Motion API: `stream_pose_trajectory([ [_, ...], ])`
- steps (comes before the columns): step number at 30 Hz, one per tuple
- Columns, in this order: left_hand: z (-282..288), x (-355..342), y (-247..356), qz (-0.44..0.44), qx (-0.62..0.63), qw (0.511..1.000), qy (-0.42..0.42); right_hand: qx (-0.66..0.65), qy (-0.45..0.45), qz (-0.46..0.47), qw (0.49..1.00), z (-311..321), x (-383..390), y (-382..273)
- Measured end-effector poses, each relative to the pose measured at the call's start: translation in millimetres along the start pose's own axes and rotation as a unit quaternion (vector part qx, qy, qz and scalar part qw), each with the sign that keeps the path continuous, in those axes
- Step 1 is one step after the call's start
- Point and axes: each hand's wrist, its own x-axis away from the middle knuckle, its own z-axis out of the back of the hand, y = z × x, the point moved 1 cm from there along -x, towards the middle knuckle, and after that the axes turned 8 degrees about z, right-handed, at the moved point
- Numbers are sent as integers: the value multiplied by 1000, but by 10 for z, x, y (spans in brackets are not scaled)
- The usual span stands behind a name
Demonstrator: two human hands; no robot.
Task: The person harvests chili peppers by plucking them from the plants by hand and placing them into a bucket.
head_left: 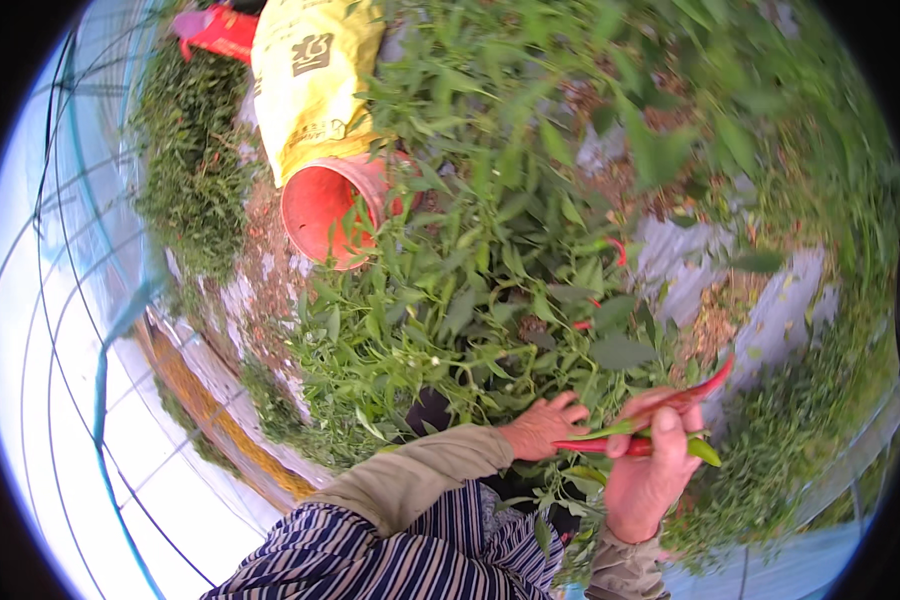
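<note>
Two long red chili peppers (685, 400) with green stem ends are pinched in my right hand (653, 470), lying crosswise between thumb and fingers. One tip points up and right; the other points left, close to my left hand. My left hand (540, 428) is open, its fingers stretched over the leaves of a pepper plant (470, 310), just left of my right hand. Whether its fingertips touch a stem is hidden by foliage. Farther up on the same plants hang a curved red pepper (620, 252) and another red one (582, 325), partly covered by leaves.
A red bucket (288, 208) lies tipped on its side among the plants, its mouth toward me. Behind it is a large yellow sack (305, 110), with a red bag (220, 32) beyond. Silvery mulch film (675, 262) covers ground between rows. Greenhouse frame bars (100, 390) curve along the left.
</note>
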Motion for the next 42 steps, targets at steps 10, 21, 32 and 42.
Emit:
stream_pose_trajectory([
  [10,439,238,-334,-26,293,950,107,93,-417,-136,894,-3199,-14,2176],
  [21,598,131,-756,-40,461,875,145,535,-402,198,716,-4021,-1600,4225],
  [32,677,133,-845,-9,484,863,148,627,-479,52,612,-4149,-1675,4357],
  [42,480,-27,-599,19,335,933,132,455,-368,-13,811,-3165,-1228,2217],
])
